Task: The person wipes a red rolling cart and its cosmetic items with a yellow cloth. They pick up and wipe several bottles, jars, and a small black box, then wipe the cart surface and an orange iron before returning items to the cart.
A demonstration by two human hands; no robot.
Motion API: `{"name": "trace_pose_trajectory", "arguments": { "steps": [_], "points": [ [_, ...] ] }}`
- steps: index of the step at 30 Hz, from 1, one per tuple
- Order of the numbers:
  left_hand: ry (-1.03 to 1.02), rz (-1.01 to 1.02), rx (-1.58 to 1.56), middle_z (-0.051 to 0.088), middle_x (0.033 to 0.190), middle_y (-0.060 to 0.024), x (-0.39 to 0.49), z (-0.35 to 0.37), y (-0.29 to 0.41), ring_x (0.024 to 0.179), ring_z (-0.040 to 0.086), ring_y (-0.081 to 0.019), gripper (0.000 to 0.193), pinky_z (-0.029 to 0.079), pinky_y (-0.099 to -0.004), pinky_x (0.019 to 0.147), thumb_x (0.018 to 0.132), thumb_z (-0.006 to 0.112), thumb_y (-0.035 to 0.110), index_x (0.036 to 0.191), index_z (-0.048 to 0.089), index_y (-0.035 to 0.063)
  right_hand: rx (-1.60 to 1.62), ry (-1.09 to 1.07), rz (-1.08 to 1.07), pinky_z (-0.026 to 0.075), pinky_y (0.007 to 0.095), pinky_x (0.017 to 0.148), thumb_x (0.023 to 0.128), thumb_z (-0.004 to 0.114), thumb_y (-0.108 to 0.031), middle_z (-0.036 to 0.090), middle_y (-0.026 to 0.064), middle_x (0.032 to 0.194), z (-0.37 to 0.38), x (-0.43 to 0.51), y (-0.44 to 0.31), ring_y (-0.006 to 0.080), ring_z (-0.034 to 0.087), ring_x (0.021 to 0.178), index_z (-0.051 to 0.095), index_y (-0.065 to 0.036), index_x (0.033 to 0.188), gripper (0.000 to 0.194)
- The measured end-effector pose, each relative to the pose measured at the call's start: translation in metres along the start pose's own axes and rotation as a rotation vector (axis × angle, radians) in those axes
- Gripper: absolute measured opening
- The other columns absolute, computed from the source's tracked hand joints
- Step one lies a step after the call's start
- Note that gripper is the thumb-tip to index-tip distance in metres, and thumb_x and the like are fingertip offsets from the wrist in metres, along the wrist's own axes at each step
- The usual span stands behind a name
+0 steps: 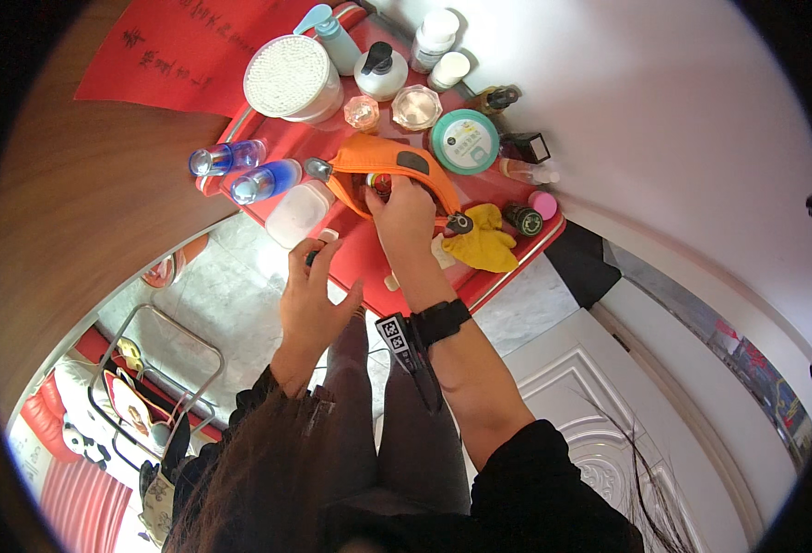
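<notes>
An orange zippered pouch (pixel 368 153) with dark tabs at its ends lies unzipped on a red-topped table (pixel 361 259). My right hand (pixel 406 211) reaches into its mouth, thumb and index finger beside a small round red item (pixel 380 182); the other fingertips are hidden, so its grip is unclear. My left hand (pixel 316 294) hovers at the table's near edge, its thumb spread from its bent fingers. Between those fingers shows a small dark object (pixel 312 258), apparently not gripped, near a small white piece (pixel 328 236). A white translucent container (pixel 300 213) lies left of the pouch.
Behind the pouch stand a tub of cotton swabs (pixel 288 76), pump bottles (pixel 380 72), and a teal-lidded jar (pixel 465 142). Blue bottles (pixel 266 181) lie at left; a yellow cloth (pixel 485 238) lies at right. A wooden panel (pixel 102 180) and white wall (pixel 620 117) flank the table.
</notes>
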State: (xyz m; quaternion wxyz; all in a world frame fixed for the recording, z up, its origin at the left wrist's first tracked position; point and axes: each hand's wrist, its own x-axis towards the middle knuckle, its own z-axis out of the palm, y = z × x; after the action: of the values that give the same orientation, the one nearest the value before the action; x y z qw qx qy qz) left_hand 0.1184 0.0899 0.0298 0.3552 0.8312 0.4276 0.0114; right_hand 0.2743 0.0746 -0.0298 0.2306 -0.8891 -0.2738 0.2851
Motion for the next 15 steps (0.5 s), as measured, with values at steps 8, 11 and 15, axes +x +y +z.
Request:
{"name": "trace_pose_trajectory", "arguments": {
  "steps": [8,11,15],
  "points": [
    [0.117,-0.112,-0.018,0.043,0.116,-0.0148,-0.009,0.008,-0.019,0.100,0.055,-0.0310,0.052,0.050,-0.0383,0.078,0.074,0.070,0.017,0.121,0.049,0.0104,0.302,0.230,-0.253,0.049,0.0345,0.075,0.081,0.063,-0.014,0.064,0.0153,0.093,-0.030,-0.040,0.024,0.0265,0.063,0.083,0.060,0.000,0.104,0.027],
    [0.133,-0.088,0.101,0.051,0.114,-0.0146,-0.009,0.012,-0.033,0.094,0.058,-0.0296,0.050,0.051,-0.0366,0.073,0.075,0.070,0.017,0.120,0.050,0.0103,0.355,0.154,-0.139,0.048,0.0317,0.077,0.081,0.061,-0.010,0.064,0.0137,0.097,-0.045,-0.068,0.033,0.0222,0.062,0.088,0.061,-0.001,0.106,0.026],
    [0.096,-0.112,0.138,0.063,0.094,-0.0139,-0.005,0.020,-0.048,0.077,0.063,-0.0311,0.047,0.052,-0.0381,0.064,0.076,0.069,0.021,0.118,0.052,0.0096,0.348,-0.080,-0.189,0.047,0.0323,0.084,0.080,0.061,-0.006,0.061,0.0133,0.106,-0.024,-0.081,0.033,0.0241,0.059,0.098,0.059,-0.003,0.111,0.031]
  ]
}}
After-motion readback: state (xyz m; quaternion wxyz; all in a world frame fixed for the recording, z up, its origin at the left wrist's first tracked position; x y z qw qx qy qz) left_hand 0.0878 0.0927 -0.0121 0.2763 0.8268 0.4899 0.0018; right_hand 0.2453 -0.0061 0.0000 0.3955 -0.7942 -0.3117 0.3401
